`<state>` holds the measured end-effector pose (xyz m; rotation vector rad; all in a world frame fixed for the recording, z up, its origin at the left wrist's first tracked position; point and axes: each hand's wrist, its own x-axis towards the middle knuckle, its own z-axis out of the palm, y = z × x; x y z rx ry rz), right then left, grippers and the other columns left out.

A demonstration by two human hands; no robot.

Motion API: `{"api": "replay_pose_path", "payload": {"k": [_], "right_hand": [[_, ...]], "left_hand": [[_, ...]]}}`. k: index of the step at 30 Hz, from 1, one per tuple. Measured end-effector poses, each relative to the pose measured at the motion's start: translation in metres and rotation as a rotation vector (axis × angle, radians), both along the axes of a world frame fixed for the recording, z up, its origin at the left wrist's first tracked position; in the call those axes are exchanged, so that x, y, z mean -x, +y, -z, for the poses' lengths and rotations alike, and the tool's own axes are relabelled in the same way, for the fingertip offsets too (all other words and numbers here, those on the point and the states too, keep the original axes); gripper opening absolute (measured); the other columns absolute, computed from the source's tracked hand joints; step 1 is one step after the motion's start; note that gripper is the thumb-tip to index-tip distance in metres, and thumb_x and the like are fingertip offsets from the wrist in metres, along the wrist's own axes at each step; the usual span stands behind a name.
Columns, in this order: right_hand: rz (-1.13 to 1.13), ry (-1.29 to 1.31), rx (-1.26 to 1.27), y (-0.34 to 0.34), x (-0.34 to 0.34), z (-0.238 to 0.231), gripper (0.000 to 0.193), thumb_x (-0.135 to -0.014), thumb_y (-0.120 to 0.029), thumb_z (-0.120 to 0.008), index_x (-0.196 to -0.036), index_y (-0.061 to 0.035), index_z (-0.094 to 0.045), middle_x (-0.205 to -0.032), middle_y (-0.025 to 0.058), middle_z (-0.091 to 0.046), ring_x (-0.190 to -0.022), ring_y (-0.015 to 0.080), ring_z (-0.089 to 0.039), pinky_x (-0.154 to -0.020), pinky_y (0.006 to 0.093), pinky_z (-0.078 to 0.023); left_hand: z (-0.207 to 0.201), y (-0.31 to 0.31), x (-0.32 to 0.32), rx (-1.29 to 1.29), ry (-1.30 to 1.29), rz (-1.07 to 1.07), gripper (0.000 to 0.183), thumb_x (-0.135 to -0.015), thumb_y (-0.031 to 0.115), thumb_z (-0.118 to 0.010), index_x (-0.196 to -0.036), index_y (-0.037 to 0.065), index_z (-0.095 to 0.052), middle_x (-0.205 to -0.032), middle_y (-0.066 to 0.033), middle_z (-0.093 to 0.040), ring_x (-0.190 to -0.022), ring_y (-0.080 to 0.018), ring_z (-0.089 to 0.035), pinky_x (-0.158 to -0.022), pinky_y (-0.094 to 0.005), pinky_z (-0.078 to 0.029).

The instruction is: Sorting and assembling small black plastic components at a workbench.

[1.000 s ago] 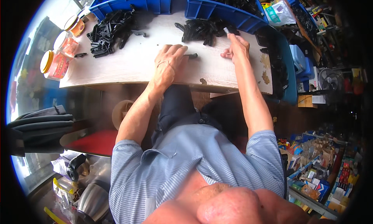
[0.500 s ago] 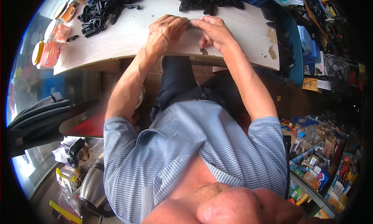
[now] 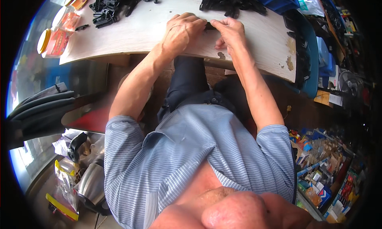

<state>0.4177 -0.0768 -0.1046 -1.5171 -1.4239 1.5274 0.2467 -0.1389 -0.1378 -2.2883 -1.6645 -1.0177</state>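
Both hands meet over the front part of a pale wooden table (image 3: 139, 42). My left hand (image 3: 184, 33) is closed, with its back turned up and its fingers curled round one end of a small black part (image 3: 209, 26). At the other end, the thumb and forefinger of my right hand (image 3: 230, 33) pinch together, while its other fingers curl loosely below. Most of the part is hidden by the fingers, so its exact kind cannot be made out. Beyond my hands lie two heaps of black plastic pieces, a left heap (image 3: 113, 8) and a right heap (image 3: 232, 4).
Clear jars with orange and red contents, among them a yellow-lidded jar (image 3: 57, 42), stand along the left edge. A blue bin (image 3: 274, 0) sits at the back right. A teal tub (image 3: 313, 58) with black pieces adjoins the right edge. Lower left is a metal kettle (image 3: 91, 185).
The view has shifted, so the table and heaps sit further right and higher. Both hands stay together at the table's front, and more of the black part shows between them.
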Motion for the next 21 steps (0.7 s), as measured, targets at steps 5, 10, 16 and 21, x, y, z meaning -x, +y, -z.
{"api": "replay_pose_path", "payload": {"k": [5,10,16,21], "right_hand": [[-0.037,-0.035,-0.091,0.002,0.000,0.003,0.026,-0.082,-0.023,-0.079,-0.083,-0.0012,-0.064,-0.065,0.0048,-0.060,-0.041,0.0125,-0.052,-0.038,0.0308,-0.048],[-0.054,-0.080,-0.121,-0.003,0.001,0.000,0.027,-0.083,-0.022,-0.079,-0.081,-0.0018,-0.061,-0.063,0.0044,-0.058,-0.040,0.0119,-0.050,-0.037,0.0295,-0.046],[-0.061,-0.116,-0.110,-0.001,-0.005,0.000,0.029,-0.084,-0.023,-0.079,-0.087,-0.0001,-0.062,-0.065,0.0060,-0.059,-0.039,0.0130,-0.050,-0.037,0.0304,-0.047],[-0.038,-0.077,-0.044,0.000,-0.001,0.001,0.037,-0.084,-0.031,-0.080,-0.093,0.0003,-0.063,-0.071,0.0084,-0.062,-0.041,0.0137,-0.052,-0.038,0.0314,-0.048]], "left_hand": [[-0.001,-0.007,-0.010,0.037,0.094,-0.060,0.025,-0.081,0.015,-0.067,-0.105,0.013,-0.072,-0.097,-0.0027,-0.073,-0.098,-0.0220,-0.068,-0.080,-0.0374,-0.053],[-0.005,-0.015,-0.011,0.058,0.110,-0.060,0.032,-0.079,0.017,-0.065,-0.110,0.012,-0.069,-0.099,-0.0013,-0.072,-0.100,-0.0223,-0.067,-0.081,-0.0375,-0.051],[0.000,-0.013,-0.013,0.030,0.038,-0.037,0.030,-0.080,0.018,-0.066,-0.110,0.013,-0.069,-0.097,-0.0020,-0.072,-0.098,-0.0231,-0.067,-0.083,-0.0380,-0.052],[0.000,-0.016,-0.010,0.030,0.060,-0.138,0.019,-0.085,0.016,-0.069,-0.104,0.012,-0.072,-0.095,-0.0036,-0.074,-0.092,-0.0239,-0.068,-0.081,-0.0370,-0.053]]}}
